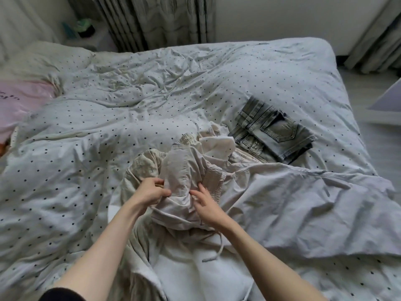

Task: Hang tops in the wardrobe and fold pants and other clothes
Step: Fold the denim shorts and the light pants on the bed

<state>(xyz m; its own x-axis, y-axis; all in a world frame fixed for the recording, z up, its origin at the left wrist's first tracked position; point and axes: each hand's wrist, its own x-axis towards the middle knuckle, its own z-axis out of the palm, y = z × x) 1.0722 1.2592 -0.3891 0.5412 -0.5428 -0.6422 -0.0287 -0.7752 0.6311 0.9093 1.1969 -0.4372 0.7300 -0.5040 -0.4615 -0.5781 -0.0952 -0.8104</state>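
Note:
A crumpled beige garment (184,170) with an elastic waistband and a drawstring lies bunched in a heap of pale clothes at the middle of the bed. My left hand (152,192) grips its left edge, fingers curled into the cloth. My right hand (206,203) pinches the fabric just to the right. A pair of grey denim pants (273,131) lies folded on the bed, to the right and beyond the heap. A white piece of clothing (219,144) sits between the heap and the denim.
The bed carries a rumpled white duvet with black dots (108,127). A plain grey sheet (314,203) spreads on the right. A pink item (19,101) lies at the left edge. Grey curtains (156,20) hang behind the bed.

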